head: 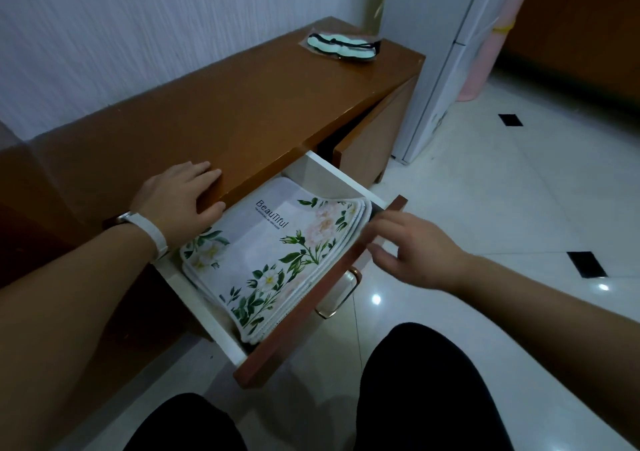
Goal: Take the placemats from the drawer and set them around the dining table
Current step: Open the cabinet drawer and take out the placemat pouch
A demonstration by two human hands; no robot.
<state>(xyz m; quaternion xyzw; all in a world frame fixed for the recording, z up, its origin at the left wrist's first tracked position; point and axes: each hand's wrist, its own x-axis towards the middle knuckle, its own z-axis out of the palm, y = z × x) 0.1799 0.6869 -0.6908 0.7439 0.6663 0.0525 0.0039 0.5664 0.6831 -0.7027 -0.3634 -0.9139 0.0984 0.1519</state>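
Note:
A stack of several white placemats [273,253] printed with flowers and the word "Beautiful" lies in the pulled-out drawer [322,298] of a low brown cabinet [214,114]. My left hand [180,197] rests flat on the cabinet's front edge above the drawer, fingers apart, a white band on the wrist. My right hand [412,249] hovers at the drawer's brown front panel, fingers spread and slightly curled, holding nothing. The back part of the placemats is hidden under the cabinet top.
A pale green eye mask [343,47] in clear wrap lies on the cabinet's far end. A white fridge [446,59] stands to the right of the cabinet, which has a door ajar. Glossy white floor tiles [502,191] spread right. My dark-trousered knees [426,391] are below the drawer.

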